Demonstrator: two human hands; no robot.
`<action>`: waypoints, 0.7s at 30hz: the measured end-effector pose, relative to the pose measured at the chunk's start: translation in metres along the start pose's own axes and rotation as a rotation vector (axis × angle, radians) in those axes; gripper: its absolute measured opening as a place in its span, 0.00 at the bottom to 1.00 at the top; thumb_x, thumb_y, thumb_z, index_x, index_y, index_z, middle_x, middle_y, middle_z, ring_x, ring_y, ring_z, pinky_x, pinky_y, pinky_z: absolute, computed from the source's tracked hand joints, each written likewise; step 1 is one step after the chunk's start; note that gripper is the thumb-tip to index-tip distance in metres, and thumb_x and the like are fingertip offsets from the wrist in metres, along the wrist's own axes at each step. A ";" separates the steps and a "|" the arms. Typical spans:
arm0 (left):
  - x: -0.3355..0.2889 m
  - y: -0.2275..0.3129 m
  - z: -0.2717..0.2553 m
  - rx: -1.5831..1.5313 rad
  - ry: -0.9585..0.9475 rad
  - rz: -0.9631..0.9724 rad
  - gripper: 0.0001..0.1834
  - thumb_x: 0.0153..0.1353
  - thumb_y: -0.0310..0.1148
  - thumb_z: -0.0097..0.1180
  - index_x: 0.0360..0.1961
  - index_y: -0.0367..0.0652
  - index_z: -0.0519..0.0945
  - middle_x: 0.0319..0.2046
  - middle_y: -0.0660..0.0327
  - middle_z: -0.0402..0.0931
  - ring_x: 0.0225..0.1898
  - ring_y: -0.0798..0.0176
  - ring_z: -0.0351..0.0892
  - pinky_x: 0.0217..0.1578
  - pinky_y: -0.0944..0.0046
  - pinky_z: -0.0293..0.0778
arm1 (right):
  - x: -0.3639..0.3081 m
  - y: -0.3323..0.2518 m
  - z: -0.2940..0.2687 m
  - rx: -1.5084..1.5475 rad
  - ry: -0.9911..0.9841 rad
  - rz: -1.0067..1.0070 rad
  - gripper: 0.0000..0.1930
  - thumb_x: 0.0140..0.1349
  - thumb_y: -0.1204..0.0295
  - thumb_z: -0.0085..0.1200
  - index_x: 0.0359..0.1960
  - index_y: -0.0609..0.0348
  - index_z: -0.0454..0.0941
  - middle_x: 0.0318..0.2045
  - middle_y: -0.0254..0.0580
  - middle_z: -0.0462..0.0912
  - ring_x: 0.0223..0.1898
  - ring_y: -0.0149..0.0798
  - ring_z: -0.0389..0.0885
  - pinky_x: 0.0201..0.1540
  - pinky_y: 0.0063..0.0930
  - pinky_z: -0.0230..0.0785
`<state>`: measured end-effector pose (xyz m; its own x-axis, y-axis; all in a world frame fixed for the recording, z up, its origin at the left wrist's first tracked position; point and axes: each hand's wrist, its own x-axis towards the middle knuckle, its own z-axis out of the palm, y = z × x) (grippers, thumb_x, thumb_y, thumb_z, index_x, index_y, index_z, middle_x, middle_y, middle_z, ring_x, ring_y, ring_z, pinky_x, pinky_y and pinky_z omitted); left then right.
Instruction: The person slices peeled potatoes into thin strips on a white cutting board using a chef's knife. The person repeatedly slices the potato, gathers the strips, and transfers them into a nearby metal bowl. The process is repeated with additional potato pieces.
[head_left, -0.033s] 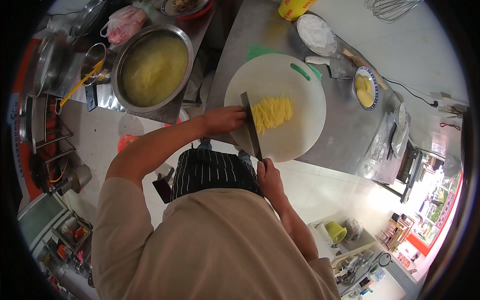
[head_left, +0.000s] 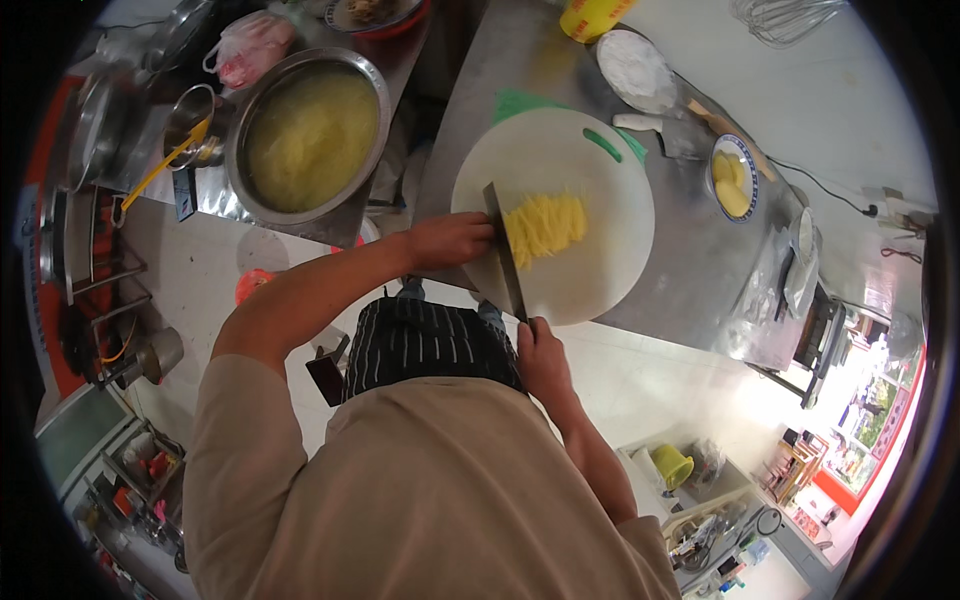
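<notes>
On the round white cutting board [head_left: 608,262] lies a heap of pale yellow potato shreds [head_left: 550,226]. My right hand [head_left: 543,352] is closed round the handle of a kitchen cleaver [head_left: 508,255] at the board's near edge. The blade stands nearly edge-on and runs away from me along the heap's left side. Just left of the blade, my left hand [head_left: 456,239] rests over the board with its fingers curled against the steel. Whatever lies under those fingers is hidden.
A steel basin [head_left: 236,150] of yellowish contents in liquid stands on the left table, beside a steel pot [head_left: 190,125]. Right of the board are a second cleaver [head_left: 685,140], a bowl of peeled potatoes [head_left: 735,185] and a dish of white powder [head_left: 637,70]. Plastic film [head_left: 765,290] covers the right corner.
</notes>
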<state>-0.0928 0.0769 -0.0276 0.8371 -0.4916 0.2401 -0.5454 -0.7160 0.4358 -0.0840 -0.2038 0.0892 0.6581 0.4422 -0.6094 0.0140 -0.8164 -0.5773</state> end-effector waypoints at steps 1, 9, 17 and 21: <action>-0.001 0.001 0.000 0.007 -0.029 -0.026 0.13 0.56 0.29 0.55 0.41 0.36 0.81 0.47 0.53 0.76 0.53 0.50 0.76 0.52 0.58 0.78 | 0.000 0.001 0.001 0.006 -0.010 -0.004 0.20 0.76 0.55 0.43 0.46 0.63 0.71 0.35 0.70 0.82 0.43 0.76 0.76 0.43 0.60 0.69; -0.006 0.003 0.000 0.022 -0.024 -0.034 0.12 0.57 0.29 0.55 0.40 0.36 0.83 0.47 0.54 0.78 0.53 0.49 0.77 0.50 0.56 0.79 | 0.000 0.007 0.007 0.017 0.000 -0.032 0.19 0.76 0.55 0.43 0.44 0.62 0.70 0.34 0.69 0.82 0.41 0.75 0.77 0.41 0.60 0.69; -0.010 0.006 0.002 0.059 -0.008 -0.047 0.12 0.55 0.29 0.56 0.39 0.37 0.83 0.46 0.53 0.78 0.52 0.49 0.78 0.51 0.55 0.77 | 0.002 0.008 0.005 -0.008 -0.022 -0.067 0.20 0.76 0.54 0.42 0.45 0.63 0.70 0.35 0.70 0.82 0.42 0.75 0.77 0.42 0.60 0.69; -0.012 0.008 0.000 0.071 -0.022 -0.062 0.12 0.53 0.29 0.57 0.39 0.37 0.83 0.44 0.53 0.78 0.51 0.50 0.78 0.52 0.55 0.77 | 0.002 0.011 0.006 -0.005 -0.020 -0.074 0.20 0.76 0.54 0.44 0.45 0.62 0.70 0.35 0.70 0.82 0.42 0.75 0.78 0.42 0.61 0.69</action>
<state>-0.1071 0.0772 -0.0273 0.8685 -0.4557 0.1952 -0.4951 -0.7782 0.3863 -0.0873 -0.2094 0.0789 0.6398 0.5088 -0.5761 0.0659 -0.7831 -0.6184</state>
